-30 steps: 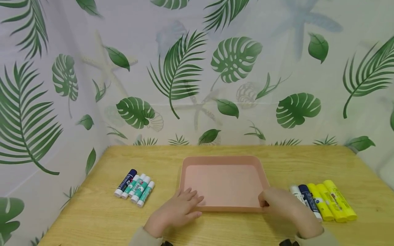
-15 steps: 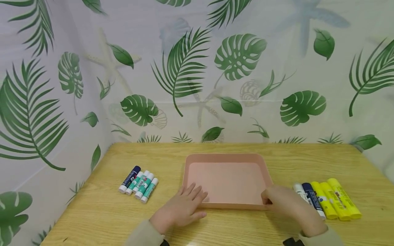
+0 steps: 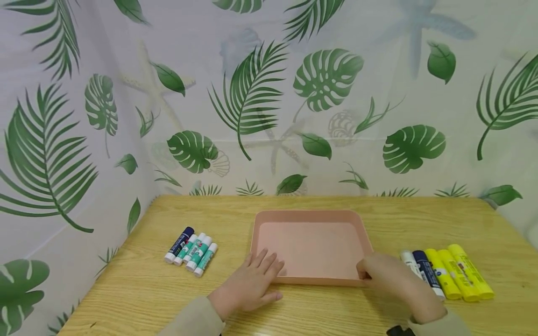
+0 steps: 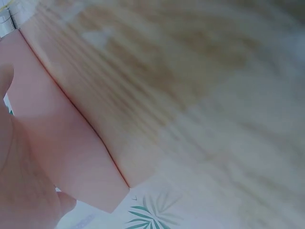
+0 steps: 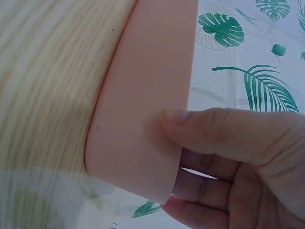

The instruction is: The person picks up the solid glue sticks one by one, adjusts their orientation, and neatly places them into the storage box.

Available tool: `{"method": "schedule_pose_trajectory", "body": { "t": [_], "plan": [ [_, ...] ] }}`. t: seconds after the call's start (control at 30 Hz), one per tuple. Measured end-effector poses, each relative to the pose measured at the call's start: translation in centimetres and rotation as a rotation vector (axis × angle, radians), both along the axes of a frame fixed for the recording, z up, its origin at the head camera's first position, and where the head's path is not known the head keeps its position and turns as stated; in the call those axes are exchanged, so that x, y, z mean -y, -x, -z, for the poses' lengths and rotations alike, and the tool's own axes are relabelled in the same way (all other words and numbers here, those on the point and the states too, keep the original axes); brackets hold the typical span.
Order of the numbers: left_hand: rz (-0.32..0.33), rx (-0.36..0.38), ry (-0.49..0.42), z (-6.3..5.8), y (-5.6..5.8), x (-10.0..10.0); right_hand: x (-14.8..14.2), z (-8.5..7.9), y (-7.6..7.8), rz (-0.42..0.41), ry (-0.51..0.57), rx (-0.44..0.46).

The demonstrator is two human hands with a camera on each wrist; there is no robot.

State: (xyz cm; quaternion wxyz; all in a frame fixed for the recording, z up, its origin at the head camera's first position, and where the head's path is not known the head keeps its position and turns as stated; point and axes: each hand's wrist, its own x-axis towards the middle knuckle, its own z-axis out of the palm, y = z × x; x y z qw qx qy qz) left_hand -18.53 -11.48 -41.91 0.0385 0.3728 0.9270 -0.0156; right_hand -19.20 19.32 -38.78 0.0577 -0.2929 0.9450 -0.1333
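A shallow pink tray (image 3: pixel 311 249) lies on the wooden table in the middle of the head view. My left hand (image 3: pixel 248 285) rests palm down over its front left corner, fingers straight and spread. In the left wrist view, that hand (image 4: pixel 24 176) is partly cut off beside the tray wall (image 4: pixel 71 138). At the front right corner, my right hand (image 3: pixel 388 279) pinches the rim. The right wrist view shows the thumb (image 5: pixel 200 131) against the outer wall of the tray (image 5: pixel 143 86), with the curled fingers on the inner side, partly hidden.
To the left lie several glue sticks: one dark blue (image 3: pixel 179 245), the others green and white (image 3: pixel 197 254). On the right lie a white one (image 3: pixel 411 262), a dark blue one (image 3: pixel 428 273) and yellow ones (image 3: pixel 460 273). A leaf-print sheet (image 3: pixel 269 93) hangs behind the table.
The head view has shifted slightly. My left forearm has swung a little outward, its hand staying at the tray's corner. The right hand keeps its pinch, and the tray has not visibly moved on the table.
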Motion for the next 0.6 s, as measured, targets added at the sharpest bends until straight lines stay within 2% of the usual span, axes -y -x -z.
{"method": "schedule_pose_trajectory", "body": {
  "t": [0.1, 0.3, 0.6],
  "plan": [
    [0.002, -0.011, -0.006, 0.1, 0.0, 0.0, 0.0, 0.0, 0.0, 0.001, 0.003, -0.001],
    [-0.009, 0.024, -0.024, 0.1, 0.1, -0.1, -0.1, 0.1, 0.0, 0.012, 0.016, 0.022],
    [-0.088, 0.219, -0.031, -1.2, 0.3, -0.5, -0.2, 0.0, 0.1, -0.001, 0.044, 0.024]
  ]
}}
